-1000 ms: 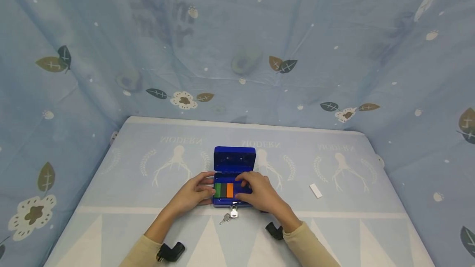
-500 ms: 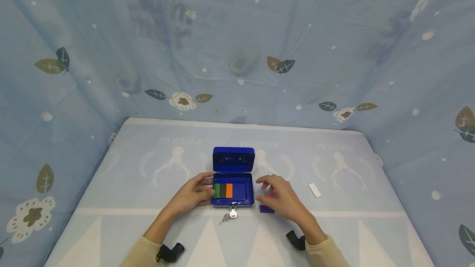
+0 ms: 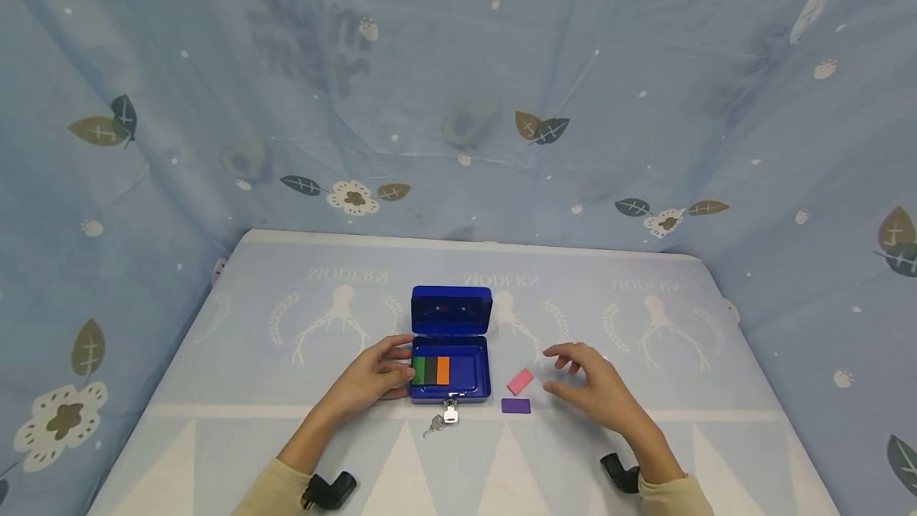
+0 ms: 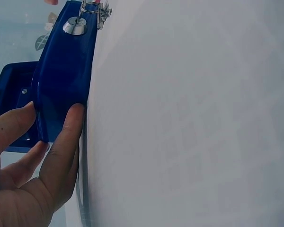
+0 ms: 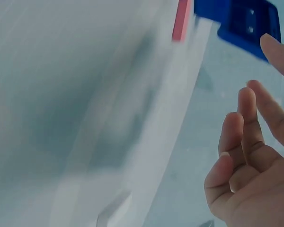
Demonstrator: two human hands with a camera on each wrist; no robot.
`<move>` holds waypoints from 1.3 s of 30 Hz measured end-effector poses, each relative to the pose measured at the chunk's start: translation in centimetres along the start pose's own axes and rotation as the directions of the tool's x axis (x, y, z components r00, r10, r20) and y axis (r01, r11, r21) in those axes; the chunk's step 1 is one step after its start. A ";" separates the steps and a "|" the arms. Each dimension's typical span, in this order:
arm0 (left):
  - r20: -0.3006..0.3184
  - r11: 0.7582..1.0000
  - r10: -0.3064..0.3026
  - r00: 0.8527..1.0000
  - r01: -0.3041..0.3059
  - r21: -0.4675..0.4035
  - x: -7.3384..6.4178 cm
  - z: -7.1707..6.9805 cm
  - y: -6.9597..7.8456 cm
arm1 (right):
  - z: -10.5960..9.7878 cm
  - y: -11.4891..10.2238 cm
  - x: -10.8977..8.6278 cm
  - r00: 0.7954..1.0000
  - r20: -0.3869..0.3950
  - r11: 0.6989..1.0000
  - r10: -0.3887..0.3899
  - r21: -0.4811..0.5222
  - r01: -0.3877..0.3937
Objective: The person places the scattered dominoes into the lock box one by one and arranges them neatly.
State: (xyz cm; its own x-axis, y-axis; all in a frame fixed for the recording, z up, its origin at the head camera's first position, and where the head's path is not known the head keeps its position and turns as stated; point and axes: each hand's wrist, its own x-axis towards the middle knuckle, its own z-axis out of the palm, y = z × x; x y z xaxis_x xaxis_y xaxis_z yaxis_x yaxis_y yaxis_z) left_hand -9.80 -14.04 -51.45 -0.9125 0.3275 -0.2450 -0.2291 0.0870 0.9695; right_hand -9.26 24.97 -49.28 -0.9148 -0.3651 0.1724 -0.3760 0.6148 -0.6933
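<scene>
A blue cash box [image 3: 466, 373] stands on the table with its lid [image 3: 451, 310] raised. Green [image 3: 419, 371], black [image 3: 431, 371] and orange [image 3: 443, 371] blocks lie side by side at the left inside it. My left hand [image 3: 368, 379] holds the box's left end, thumb at the rim and fingers against the wall. Right of the box lie a pink block [image 3: 519, 381] and a purple block [image 3: 516, 406]. My right hand [image 3: 591, 388], holding nothing, hovers beyond them with fingers spread. In the right wrist view a white block [image 5: 114, 208] lies below this hand.
A silver padlock [image 3: 450, 412] hangs at the box front, with keys [image 3: 435, 425] beside it. Black devices are strapped at both wrists. A patterned cloth covers the table [image 3: 344, 436], and a blue curtain [image 3: 458, 86] surrounds it at the back and sides.
My right hand has left the box and moved right, past the pink and purple blocks, which now show fully; it overlaps the white block's place. The left hand has stayed put.
</scene>
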 end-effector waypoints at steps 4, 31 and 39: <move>0.002 1.000 0.000 1.000 0.000 -0.004 0.0 0.0 0.0 | -1.4 1.1 -0.7 1.000 -0.006 1.000 0.015 -0.003 -0.015; -0.007 1.000 -0.002 1.000 0.003 0.017 -0.1 0.0 0.1 | -6.9 9.3 -1.9 0.992 0.115 0.993 0.060 0.093 -0.071; -0.005 1.000 0.001 1.000 -0.001 0.016 0.0 0.0 -0.2 | -6.9 10.5 -1.7 0.982 0.172 0.991 0.083 0.087 -0.099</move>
State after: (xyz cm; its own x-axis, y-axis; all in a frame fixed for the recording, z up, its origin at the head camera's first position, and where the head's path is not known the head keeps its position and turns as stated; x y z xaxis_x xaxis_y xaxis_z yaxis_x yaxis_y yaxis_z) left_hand -9.78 -14.09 -51.61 -0.9145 0.3230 -0.2438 -0.2226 0.1015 0.9696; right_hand -12.63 36.88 -52.08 -0.9042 -0.4271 -0.0086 -0.2690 0.5851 -0.7651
